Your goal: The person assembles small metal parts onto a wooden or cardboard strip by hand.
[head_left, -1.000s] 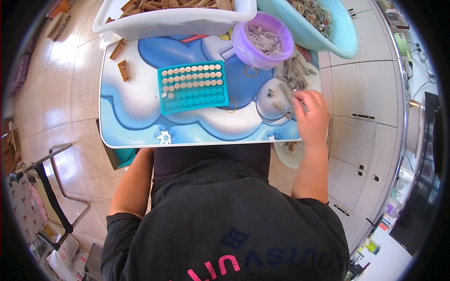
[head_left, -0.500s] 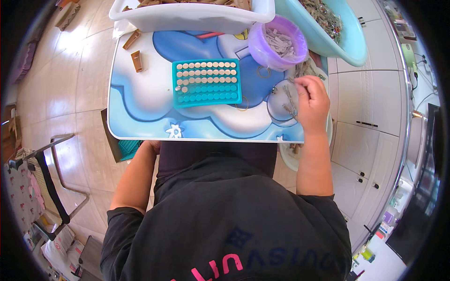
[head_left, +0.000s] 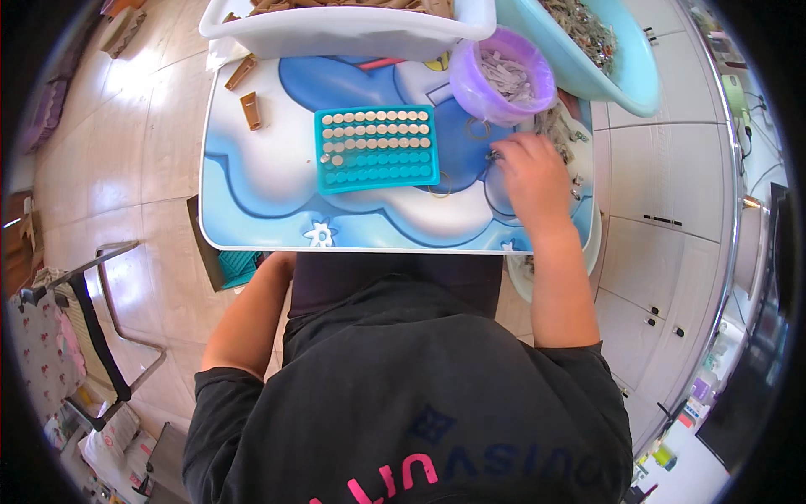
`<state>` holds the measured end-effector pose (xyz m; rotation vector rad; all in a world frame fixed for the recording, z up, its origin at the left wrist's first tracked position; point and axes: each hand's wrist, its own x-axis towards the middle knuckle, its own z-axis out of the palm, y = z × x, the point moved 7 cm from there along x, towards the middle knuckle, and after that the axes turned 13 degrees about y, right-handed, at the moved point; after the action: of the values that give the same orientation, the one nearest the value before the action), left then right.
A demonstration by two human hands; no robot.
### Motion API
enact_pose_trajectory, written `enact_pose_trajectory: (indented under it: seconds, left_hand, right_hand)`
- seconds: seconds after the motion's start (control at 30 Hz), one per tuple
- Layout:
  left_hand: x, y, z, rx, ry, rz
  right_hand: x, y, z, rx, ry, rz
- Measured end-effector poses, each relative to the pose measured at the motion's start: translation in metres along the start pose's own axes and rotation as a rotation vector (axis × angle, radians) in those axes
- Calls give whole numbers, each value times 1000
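Observation:
My right hand (head_left: 535, 181) is over the right side of the table, fingers curled down and slightly blurred. Its fingertips meet a small dark grey piece (head_left: 493, 156), too small to name. To its left lies a teal tray (head_left: 378, 180) of round wells: the upper three rows hold pale round caps, the fourth only two at its left end, one of them shinier. A grey tangle of thin strands (head_left: 556, 133) lies beyond my right hand. My left hand (head_left: 285, 263) hangs by the table's near edge, its fingers hidden.
A white bin (head_left: 353, 35) of brown pieces stands at the back. Right of it are a purple-lined bucket (head_left: 470, 92) with grey strips and a light blue basin (head_left: 642, 84). Two brown pieces (head_left: 250, 111) lie at far left. Below the table's left edge sits a box (head_left: 201, 252).
My right hand has moved left and lowered from the grey strands to the small dark grey piece. The strands that lay below it are now mostly covered. My left hand stays put.

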<state>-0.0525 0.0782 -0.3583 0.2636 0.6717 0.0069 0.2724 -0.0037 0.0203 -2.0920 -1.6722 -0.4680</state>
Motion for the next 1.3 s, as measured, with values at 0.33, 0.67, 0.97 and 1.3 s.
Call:
enact_pose_trajectory:
  seconds: [0.33, 0.67, 0.97, 1.3]
  left_hand:
    - [39, 4, -111, 770, 440, 324]
    - [-190, 88, 186, 1281, 742, 421]
    - [-152, 87, 339, 917, 269, 749]
    - [-128, 71, 343, 482, 6, 419]
  right_hand:
    - [-2, 22, -43, 1113, 495, 637]
    - [-57, -79, 12, 1959, -387, 1166]
    - [-68, -124, 19, 1960, -680, 1238]
    - [-74, -120, 29, 2106, -652, 1317]
